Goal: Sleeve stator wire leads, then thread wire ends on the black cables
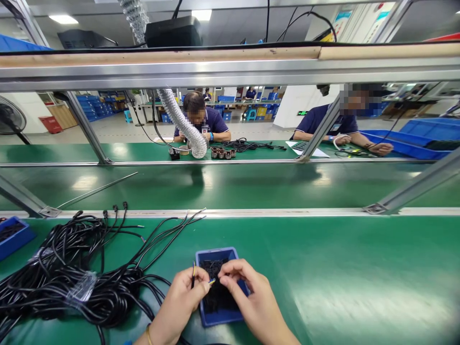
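Note:
My left hand [182, 298] pinches a thin black cable [194, 275], whose yellow and blue wire ends [212, 281] stick out past the thumb and forefinger. Close to these ends, the thumb and forefinger of my right hand [254, 293] are pinched together. What they hold, if anything, is too small to make out. Both hands hover over a small blue bin [220, 322] filled with small black pieces [221, 302]. Left of it, a large pile of black cables [108, 297] lies in bundles, some tied with clear wrap [83, 287].
Another blue bin [14, 242] stands at the left edge. A metal rail [251, 212] and slanted frame posts [402, 191] cross beyond the green worktop [341, 268]. A thin rod [97, 190] lies behind the rail. Two people [219, 125] work at the opposite bench, near a silver duct [183, 125].

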`<state>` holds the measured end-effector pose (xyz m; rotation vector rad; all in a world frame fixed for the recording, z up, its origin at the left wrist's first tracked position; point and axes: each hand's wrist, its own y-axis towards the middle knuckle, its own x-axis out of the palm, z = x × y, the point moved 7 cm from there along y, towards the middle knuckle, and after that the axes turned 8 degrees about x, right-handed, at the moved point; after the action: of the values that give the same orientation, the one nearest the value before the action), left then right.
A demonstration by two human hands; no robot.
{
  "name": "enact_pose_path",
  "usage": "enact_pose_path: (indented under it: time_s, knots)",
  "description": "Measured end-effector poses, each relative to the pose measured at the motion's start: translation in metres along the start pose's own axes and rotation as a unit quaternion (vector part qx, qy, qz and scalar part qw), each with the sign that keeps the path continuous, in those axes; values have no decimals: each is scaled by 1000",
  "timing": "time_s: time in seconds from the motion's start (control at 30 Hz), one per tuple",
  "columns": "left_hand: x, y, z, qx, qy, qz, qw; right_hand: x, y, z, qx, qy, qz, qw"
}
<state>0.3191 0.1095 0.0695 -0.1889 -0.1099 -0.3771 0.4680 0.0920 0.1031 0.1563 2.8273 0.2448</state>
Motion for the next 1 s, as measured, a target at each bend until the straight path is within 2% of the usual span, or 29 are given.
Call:
enact_pose_path:
  time_s: [0.23, 0.4, 0.83, 1.0]
  knots:
    - [1, 0, 0, -3, -6, -8, 1000, -1, 1, -7, -16, -12, -13, 1000]
    - [0, -1, 1, -1, -5, -11, 1000, -1, 1, -12, -51, -24, -16, 998]
    - [1, -1, 3, -4, 9, -33, 999, 0, 1, -10, -56, -27, -50, 997]
    - [1, -1, 2, 22, 9, -37, 999, 4, -1, -13, -104, -75, -52, 990]
